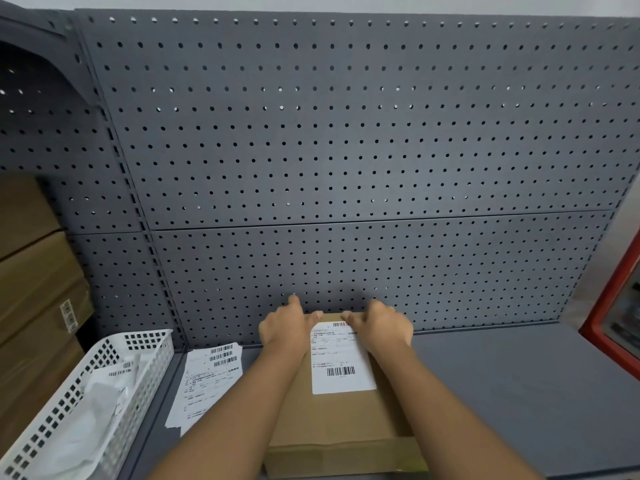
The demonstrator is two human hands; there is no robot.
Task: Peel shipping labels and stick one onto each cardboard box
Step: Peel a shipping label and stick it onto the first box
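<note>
One white label (341, 358) on brown box (343, 424)

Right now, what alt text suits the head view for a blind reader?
Left hand and right hand hold the far edge of a cardboard box bearing a shipping label, on a shelf before a pegboard. Label sheets and a white basket lie left.
</note>
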